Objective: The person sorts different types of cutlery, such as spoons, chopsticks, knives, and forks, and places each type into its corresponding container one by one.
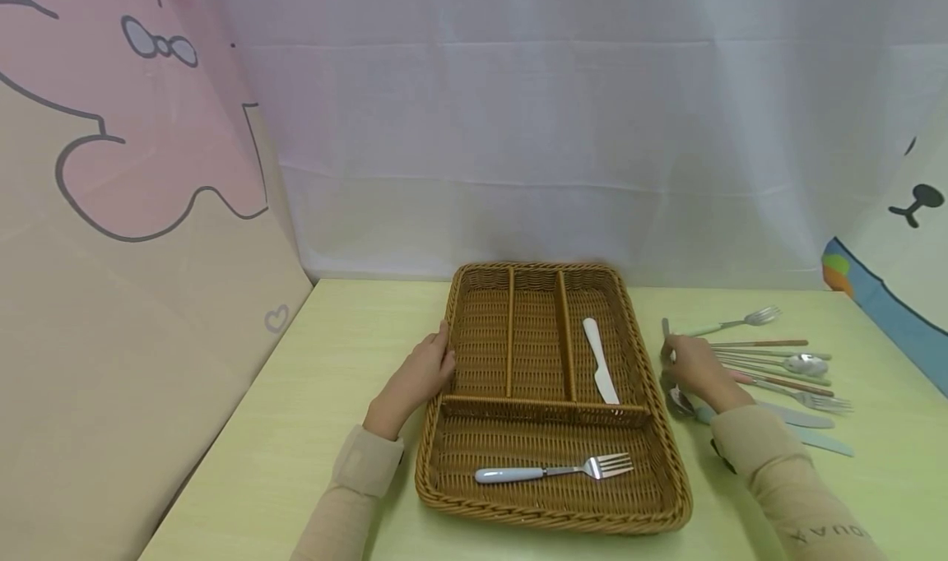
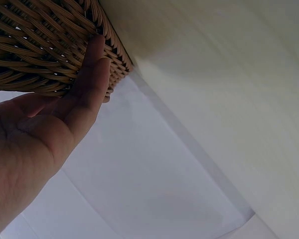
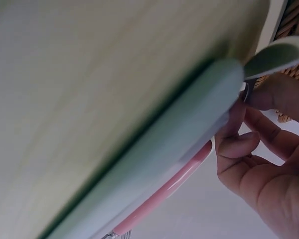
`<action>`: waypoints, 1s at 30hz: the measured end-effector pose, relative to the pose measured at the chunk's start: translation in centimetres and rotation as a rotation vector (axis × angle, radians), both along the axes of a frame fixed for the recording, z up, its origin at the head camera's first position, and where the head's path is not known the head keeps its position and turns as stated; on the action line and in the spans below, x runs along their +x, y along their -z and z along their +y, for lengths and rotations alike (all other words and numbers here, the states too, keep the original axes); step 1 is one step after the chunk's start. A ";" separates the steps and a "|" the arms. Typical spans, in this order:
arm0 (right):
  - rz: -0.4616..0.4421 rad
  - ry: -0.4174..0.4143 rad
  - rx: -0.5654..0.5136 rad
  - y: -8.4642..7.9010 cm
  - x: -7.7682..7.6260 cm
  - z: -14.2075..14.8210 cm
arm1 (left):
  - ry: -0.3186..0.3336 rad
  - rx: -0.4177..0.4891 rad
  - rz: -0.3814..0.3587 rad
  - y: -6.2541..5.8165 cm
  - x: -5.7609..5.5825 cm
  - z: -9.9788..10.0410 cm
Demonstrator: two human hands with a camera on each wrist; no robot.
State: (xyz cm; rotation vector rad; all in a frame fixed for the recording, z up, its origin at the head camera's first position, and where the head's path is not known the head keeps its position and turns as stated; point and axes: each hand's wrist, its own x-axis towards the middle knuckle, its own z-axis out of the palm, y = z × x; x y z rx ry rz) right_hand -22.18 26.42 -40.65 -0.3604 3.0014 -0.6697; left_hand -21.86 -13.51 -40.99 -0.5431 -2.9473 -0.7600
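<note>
The wicker basket [image 1: 508,331] has several compartments, with its left rim in my left hand [image 1: 417,373]. In the left wrist view, that hand's fingers [image 2: 92,84] lie along the woven outer wall. A white knife [image 1: 601,362] lies in the right compartment and a fork with a pale handle [image 1: 511,475] in the front one. Right of the basket, my right hand [image 1: 699,370] is low among loose cutlery. In the right wrist view its thumb and fingertips [image 3: 236,114] pinch a slim metal utensil, mostly hidden; I cannot tell its kind. Beside them is a thick pale-green handle [image 3: 164,134].
Several pieces lie around the right hand: a green-handled fork [image 1: 761,316], a spoon [image 1: 806,364], a pink-handled fork [image 1: 815,399], and pale-green knife blades [image 1: 822,440]. Another spoon [image 1: 679,402] is close to the basket's right side. A white curtain [image 1: 548,133] hangs behind the table.
</note>
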 end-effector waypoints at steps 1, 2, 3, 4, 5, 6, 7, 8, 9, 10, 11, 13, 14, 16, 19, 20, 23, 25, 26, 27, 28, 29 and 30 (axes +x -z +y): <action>-0.004 -0.002 -0.003 0.0 0.0 0.0 | 0.000 0.000 -0.001 0.0 0.0 0.0; -0.006 -0.002 -0.004 0.1 0.0 0.1 | 0.001 0.001 -0.003 0.0 0.0 0.0; -0.004 -0.006 -0.003 0.0 -0.1 0.1 | 0.002 0.001 -0.004 0.0 0.0 0.0; -0.012 -0.002 -0.008 0.1 -0.1 0.1 | 0.002 0.000 -0.004 0.0 0.0 0.0; -0.015 0.000 -0.010 0.1 -0.1 0.2 | 0.002 0.000 -0.001 0.0 0.0 0.0; -0.017 0.003 -0.011 0.1 -0.1 0.2 | 0.003 -0.002 0.001 0.0 0.0 0.0; -0.018 0.006 -0.012 0.1 -0.1 0.2 | 0.003 -0.003 0.004 0.0 0.0 0.0; -0.016 0.007 -0.010 0.1 -0.1 0.2 | 0.003 -0.004 0.006 -0.1 0.0 0.0; -0.015 0.008 -0.009 0.1 -0.1 0.2 | 0.003 -0.005 0.009 -0.1 0.0 0.0; -0.014 0.011 -0.010 0.1 -0.1 0.2 | 0.002 -0.006 0.010 -0.1 0.0 0.0; -0.014 0.014 -0.013 0.0 -0.1 0.1 | 0.002 -0.004 0.011 -0.1 0.0 0.0; -0.015 0.018 -0.016 0.0 0.0 0.1 | 0.001 -0.003 0.008 -0.1 0.0 0.1; -0.016 0.024 -0.018 0.0 0.0 0.1 | 0.002 -0.004 0.007 -0.1 0.0 0.1; -0.021 0.029 -0.024 -0.1 0.1 0.1 | 0.001 -0.004 0.003 -0.1 0.0 0.1; -0.016 0.035 -0.028 -0.3 0.2 0.1 | 0.002 -0.008 0.001 -0.1 0.0 0.1; -0.014 0.034 -0.030 -0.3 0.2 0.1 | 0.002 -0.010 0.001 -0.1 0.0 0.0; 0.006 0.040 -0.041 -0.3 0.2 0.2 | 0.001 -0.009 0.004 -0.1 0.1 0.1; 0.024 0.041 -0.045 -0.3 0.2 0.2 | 0.000 -0.007 0.003 -0.1 0.1 0.1; 0.030 0.044 -0.048 -0.3 0.2 0.2 | -0.001 -0.005 0.002 -0.1 0.1 0.1; 0.037 0.043 -0.049 -0.3 0.2 0.2 | -0.002 -0.003 0.000 -0.2 0.1 0.1; 0.044 0.041 -0.049 -0.4 0.2 0.2 | -0.002 -0.001 -0.002 -0.2 0.1 0.1; 0.049 0.042 -0.049 -0.4 0.2 0.2 | -0.003 -0.002 -0.004 -0.2 0.1 0.1; 0.056 0.042 -0.049 -0.4 0.2 0.2 | -0.004 -0.001 -0.006 -0.2 0.1 0.1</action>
